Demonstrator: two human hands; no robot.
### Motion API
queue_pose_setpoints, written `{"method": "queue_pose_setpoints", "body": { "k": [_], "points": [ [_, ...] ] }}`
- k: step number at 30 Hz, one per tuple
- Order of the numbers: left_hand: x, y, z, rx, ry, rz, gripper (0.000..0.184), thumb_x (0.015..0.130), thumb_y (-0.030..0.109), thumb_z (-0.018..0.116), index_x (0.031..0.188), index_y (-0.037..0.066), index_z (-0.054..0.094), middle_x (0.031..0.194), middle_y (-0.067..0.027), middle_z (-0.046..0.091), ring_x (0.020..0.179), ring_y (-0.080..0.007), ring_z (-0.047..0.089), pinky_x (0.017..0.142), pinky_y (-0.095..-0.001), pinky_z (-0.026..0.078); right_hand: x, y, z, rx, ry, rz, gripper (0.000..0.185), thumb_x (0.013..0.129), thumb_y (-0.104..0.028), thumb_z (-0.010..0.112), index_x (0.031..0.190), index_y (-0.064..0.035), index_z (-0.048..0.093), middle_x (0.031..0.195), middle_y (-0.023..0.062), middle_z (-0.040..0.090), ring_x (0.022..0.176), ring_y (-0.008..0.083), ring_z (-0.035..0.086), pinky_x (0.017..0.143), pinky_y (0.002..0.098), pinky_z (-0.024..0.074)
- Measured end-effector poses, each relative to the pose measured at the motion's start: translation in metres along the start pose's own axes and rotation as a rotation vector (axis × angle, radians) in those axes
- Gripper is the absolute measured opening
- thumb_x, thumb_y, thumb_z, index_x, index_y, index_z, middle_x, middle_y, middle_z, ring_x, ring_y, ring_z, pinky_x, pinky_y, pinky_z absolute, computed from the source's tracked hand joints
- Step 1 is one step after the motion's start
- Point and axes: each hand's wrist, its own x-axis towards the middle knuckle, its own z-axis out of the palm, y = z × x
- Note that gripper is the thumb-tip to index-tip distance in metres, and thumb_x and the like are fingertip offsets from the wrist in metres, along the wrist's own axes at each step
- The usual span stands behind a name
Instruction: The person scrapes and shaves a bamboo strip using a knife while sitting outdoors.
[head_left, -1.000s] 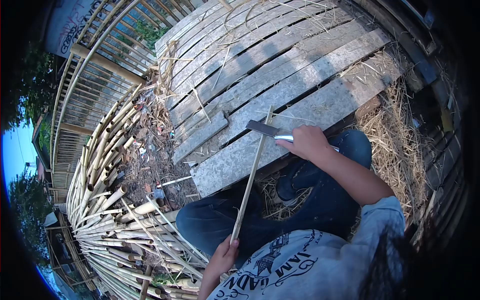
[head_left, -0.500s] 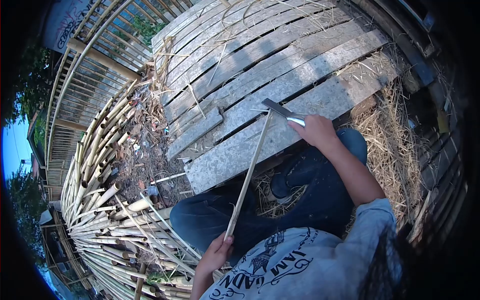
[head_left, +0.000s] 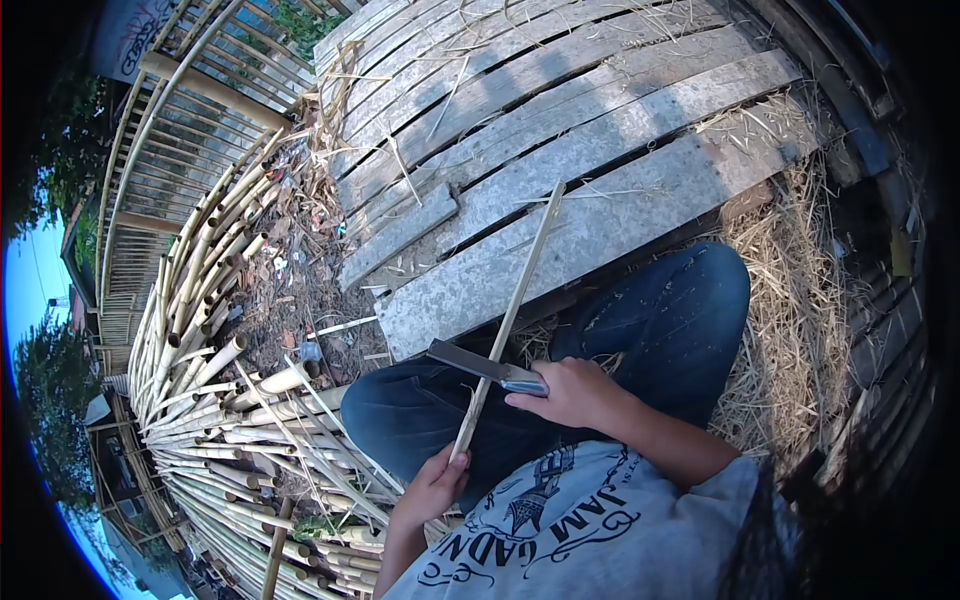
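Note:
My left hand [head_left: 436, 487] is closed around the near end of a long, thin bamboo strip [head_left: 521, 290]. The strip slants up and away from me, its far end over the wooden slats. In my right hand [head_left: 578, 392] is the metal handle of a broad-bladed knife [head_left: 472, 362]. The blade crosses the strip a short way above my left hand, over my lap; whether it cuts in or only rests there I cannot tell. A small sliver stands off the strip just below the blade.
A low platform of weathered planks [head_left: 600, 220] lies in front, with a loose short board [head_left: 405, 235] on it. Cut bamboo poles [head_left: 240, 440] are heaped at the left, below a bamboo fence [head_left: 190, 150]. Shavings [head_left: 785, 320] cover the ground at the right.
My right hand has drawn the knife back along the strip, from its far end toward my left hand. My left hand keeps its hold, nearly in place.

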Motion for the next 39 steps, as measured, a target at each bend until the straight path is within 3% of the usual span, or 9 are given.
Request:
{"method": "queue_pose_setpoints", "body": {
  "k": [3,6,10,16,21,27,33,36,39],
  "points": [
    [-0.001,-0.003,-0.002,0.018,-0.019,0.015,0.027,0.106,0.035,0.041,0.094,0.012,0.048,0.061,0.0048,0.036,0.047,-0.0059,0.032,0.042,-0.0234,0.023,0.000,0.000,0.014,0.015,0.002,-0.075,0.067,0.084,-0.067,0.058,0.083,0.0002,0.066,0.074,0.0233,0.067,0.074,0.0415,0.068,0.069,0.0493,0.0545],
    [-0.002,-0.002,-0.013,-0.224,-0.138,-0.078,0.026,0.107,0.032,0.038,0.097,0.009,0.047,0.061,0.0052,0.034,0.046,-0.0052,0.028,0.040,-0.0236,0.022,0.007,0.003,-0.007,-0.124,-0.007,-0.096,0.069,0.083,-0.068,0.058,0.078,-0.0002,0.066,0.072,0.0226,0.067,0.071,0.0402,0.069,0.066,0.0484,0.0548],
    [-0.005,0.001,-0.013,-0.348,-0.146,-0.132,0.025,0.107,0.031,0.038,0.098,0.009,0.047,0.061,0.0049,0.035,0.045,-0.0053,0.028,0.039,-0.0235,0.021,0.018,0.021,-0.020,-0.111,0.174,-0.011,0.068,0.083,-0.068,0.059,0.077,-0.0008,0.068,0.070,0.0211,0.067,0.068,0.0385,0.069,0.064,0.0472,0.0557],
    [-0.002,-0.003,-0.002,-0.132,-0.064,-0.040,0.024,0.106,0.032,0.041,0.099,0.010,0.048,0.063,0.0044,0.036,0.046,-0.0054,0.027,0.040,-0.0229,0.021,0.007,0.005,-0.019,-0.199,0.071,-0.061,0.069,0.087,-0.067,0.054,0.075,-0.0006,0.068,0.067,0.0204,0.067,0.064,0.0377,0.069,0.060,0.0465,0.0551],
    [-0.003,-0.008,0.008,0.110,0.105,0.009,0.027,0.106,0.031,0.042,0.094,0.008,0.051,0.066,0.0050,0.042,0.054,-0.0051,0.036,0.049,-0.0216,0.029,0.015,0.023,-0.019,-0.252,0.109,-0.106,0.069,0.084,-0.069,0.055,0.068,-0.0036,0.067,0.059,0.0180,0.064,0.059,0.0354,0.067,0.055,0.0453,0.0537],
    [-0.004,-0.008,0.010,0.114,0.103,0.116,0.027,0.106,0.030,0.042,0.095,0.006,0.051,0.067,0.0052,0.042,0.056,-0.0047,0.037,0.050,-0.0213,0.031,0.017,0.027,-0.031,-0.354,0.171,-0.144,0.070,0.080,-0.072,0.057,0.066,-0.0044,0.067,0.058,0.0169,0.064,0.056,0.0345,0.067,0.053,0.0440,0.0527],
    [-0.005,-0.003,0.005,0.080,0.058,0.071,0.028,0.106,0.029,0.042,0.093,0.006,0.050,0.067,0.0048,0.041,0.056,-0.0047,0.037,0.051,-0.0215,0.031,0.029,0.061,-0.074,-0.414,0.448,0.207,0.070,0.085,-0.069,0.054,0.074,-0.0020,0.070,0.066,0.0205,0.066,0.066,0.0371,0.068,0.060,0.0463,0.0538],
    [0.000,-0.001,0.004,-0.057,0.021,0.011,0.029,0.106,0.030,0.042,0.092,0.006,0.050,0.066,0.0049,0.040,0.056,-0.0048,0.037,0.050,-0.0214,0.031,0.033,0.049,-0.082,-0.455,0.362,0.194,0.070,0.086,-0.068,0.053,0.076,-0.0014,0.071,0.068,0.0213,0.067,0.069,0.0377,0.069,0.062,0.0466,0.0542],
    [0.002,0.002,0.007,0.052,0.050,0.045,0.029,0.106,0.030,0.042,0.093,0.006,0.051,0.067,0.0045,0.041,0.057,-0.0048,0.037,0.051,-0.0212,0.031,0.027,0.015,-0.049,-0.330,0.181,0.035,0.071,0.086,-0.069,0.053,0.076,-0.0011,0.071,0.069,0.0212,0.067,0.067,0.0385,0.068,0.062,0.0464,0.0546]
  ]
}}
